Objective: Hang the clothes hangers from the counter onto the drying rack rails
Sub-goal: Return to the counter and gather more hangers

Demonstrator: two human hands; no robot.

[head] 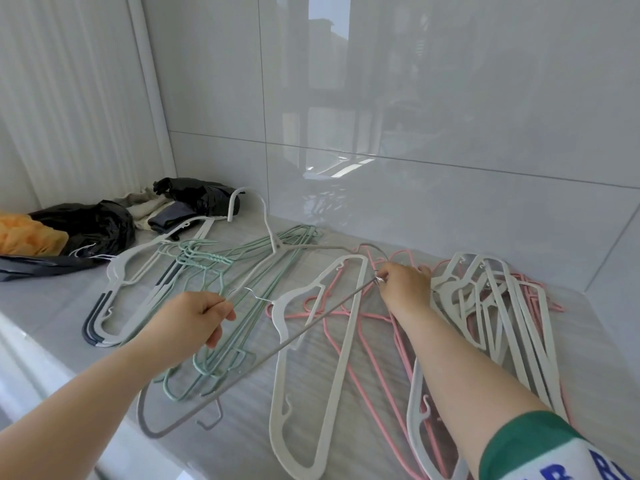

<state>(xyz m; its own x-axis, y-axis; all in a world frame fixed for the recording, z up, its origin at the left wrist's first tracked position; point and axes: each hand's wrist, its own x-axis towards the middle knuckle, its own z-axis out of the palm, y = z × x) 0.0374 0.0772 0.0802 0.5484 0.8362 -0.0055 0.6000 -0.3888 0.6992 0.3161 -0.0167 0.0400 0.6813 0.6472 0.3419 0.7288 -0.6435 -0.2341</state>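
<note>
Many hangers lie spread on the grey counter point(346, 410). My left hand point(197, 320) pinches the thin silver hook point(258, 296) of a wide white hanger point(313, 344) lying flat in the middle. My right hand point(405, 285) reaches further back and is closed on the metal neck of a thin grey hanger point(277, 351), whose long bar slants down towards the front left. A bundle of mint green hangers point(221, 261) lies under my left hand, and pink hangers point(367, 372) lie under my right forearm. No drying rack is in view.
A stack of white hangers point(505, 306) lies at the right, white and navy ones point(110, 306) at the left. Black plastic bags point(86, 226), an orange cloth point(24, 233) and folded fabric sit at the back left. A glossy tiled wall point(415, 133) rises behind the counter.
</note>
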